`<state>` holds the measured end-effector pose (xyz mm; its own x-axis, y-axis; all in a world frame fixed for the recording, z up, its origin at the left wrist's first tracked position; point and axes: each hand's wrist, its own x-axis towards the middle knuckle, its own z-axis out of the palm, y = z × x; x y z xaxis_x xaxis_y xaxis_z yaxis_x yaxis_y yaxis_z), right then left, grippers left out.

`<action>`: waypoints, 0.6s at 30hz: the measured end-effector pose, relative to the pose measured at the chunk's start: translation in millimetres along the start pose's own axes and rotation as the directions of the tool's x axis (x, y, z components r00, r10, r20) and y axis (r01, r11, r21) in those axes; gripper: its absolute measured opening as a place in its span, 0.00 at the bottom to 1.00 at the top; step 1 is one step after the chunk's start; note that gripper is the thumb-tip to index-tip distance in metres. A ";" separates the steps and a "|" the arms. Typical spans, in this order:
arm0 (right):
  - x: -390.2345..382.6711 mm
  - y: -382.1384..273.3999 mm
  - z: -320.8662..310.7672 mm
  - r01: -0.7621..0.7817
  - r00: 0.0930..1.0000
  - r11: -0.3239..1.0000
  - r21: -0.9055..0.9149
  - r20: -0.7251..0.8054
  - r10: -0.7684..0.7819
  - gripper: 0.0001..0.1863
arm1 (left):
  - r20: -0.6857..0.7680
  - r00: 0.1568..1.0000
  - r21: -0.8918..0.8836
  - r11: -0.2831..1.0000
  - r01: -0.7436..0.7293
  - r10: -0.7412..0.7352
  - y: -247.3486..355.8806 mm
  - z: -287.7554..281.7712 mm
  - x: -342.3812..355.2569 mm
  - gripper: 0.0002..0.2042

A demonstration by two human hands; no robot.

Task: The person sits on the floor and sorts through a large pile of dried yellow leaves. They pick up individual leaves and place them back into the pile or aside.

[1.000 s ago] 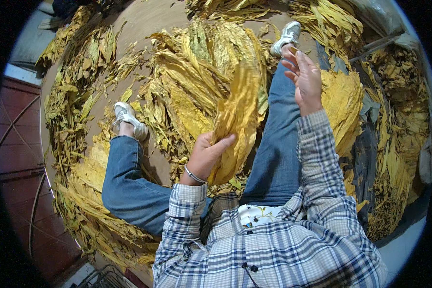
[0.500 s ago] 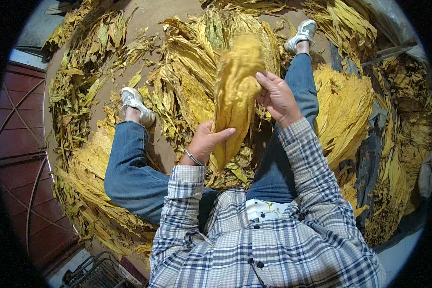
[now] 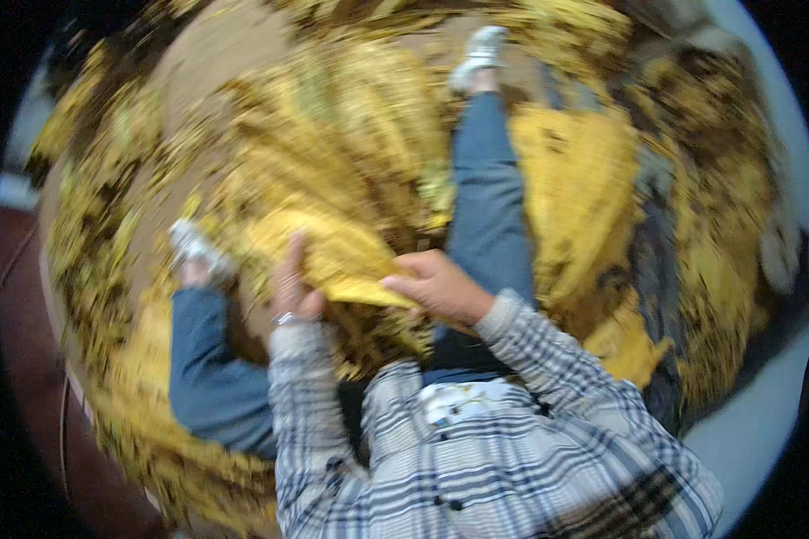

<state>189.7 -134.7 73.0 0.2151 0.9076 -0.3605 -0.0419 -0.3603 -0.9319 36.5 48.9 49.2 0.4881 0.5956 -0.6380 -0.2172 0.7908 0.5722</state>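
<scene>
A dried yellow tobacco leaf (image 3: 346, 254) lies slanted between my hands, broad end to the far left. My right hand (image 3: 442, 286) pinches its narrow end between thumb and fingers. Against its near left edge is my left hand (image 3: 295, 286), fingers stretched upward and thumb apart, touching the leaf without visibly gripping it. Just beyond them, a large fanned heap of tobacco leaves (image 3: 315, 162) spreads over the floor between my legs. Motion blurs the whole picture, so fine edges of leaf and fingers are unclear.
Right of my right leg lies a neat pile of yellow leaves (image 3: 573, 198). Darker, crumpled leaves (image 3: 715, 162) are heaped farther right, past a dark cloth (image 3: 656, 260). More loose leaves (image 3: 108, 225) line the left side, near a dark red panel (image 3: 27, 296).
The leaf has swung from upright to slanting left. My right hand has come down to its narrow end, while my left hand has loosened and shifted left. The whole view has turned.
</scene>
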 end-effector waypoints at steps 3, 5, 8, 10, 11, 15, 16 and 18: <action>-39.0 -57.5 -31.2 0.105 0.988 0.994 0.017 -0.116 -0.102 0.15 | 0.169 0.973 -0.198 0.972 -0.125 0.159 11.6 -39.1 3.7 0.22; -79.8 -65.3 -77.4 0.177 0.862 0.982 -0.069 -0.471 -0.188 0.15 | 0.140 0.969 -0.248 0.955 -0.166 0.204 0.6 -47.7 13.3 0.20; -124.1 -65.5 -127.2 0.262 0.543 0.936 -0.236 -0.766 -0.345 0.12 | 0.138 0.981 -0.217 0.971 -0.104 0.136 -14.6 -56.1 -11.7 0.19; -151.6 -45.9 -163.6 0.221 0.369 0.972 -0.083 -0.915 -0.162 0.10 | 0.098 0.993 -0.087 0.994 -0.063 0.071 -32.6 -48.2 -14.4 0.20; -158.1 -23.7 -181.0 0.222 0.305 0.973 -0.061 -0.943 -0.129 0.11 | 0.025 1.000 -0.058 0.998 -0.016 0.017 -39.7 -46.2 -17.5 0.20; -170.8 50.4 -215.8 -0.124 0.101 0.957 0.261 -0.956 0.274 0.12 | -0.025 0.997 0.086 0.993 0.079 -0.077 -72.3 -46.3 -23.6 0.16; -170.3 72.4 -222.1 -0.129 0.085 0.925 0.357 -0.926 0.369 0.16 | -0.061 0.994 0.086 0.991 0.099 -0.094 -80.0 -51.3 -22.8 0.17; -171.1 97.0 -223.3 -0.121 0.085 0.925 0.360 -0.925 0.371 0.32 | -0.082 0.988 0.124 0.982 0.140 -0.131 -92.2 -66.9 -20.8 0.16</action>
<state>366.7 -373.1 53.1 0.9051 -0.2560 -0.3396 -0.4159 -0.3660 -0.8325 -10.2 -27.0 -24.8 0.4412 0.4968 -0.7474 -0.0406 0.8430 0.5364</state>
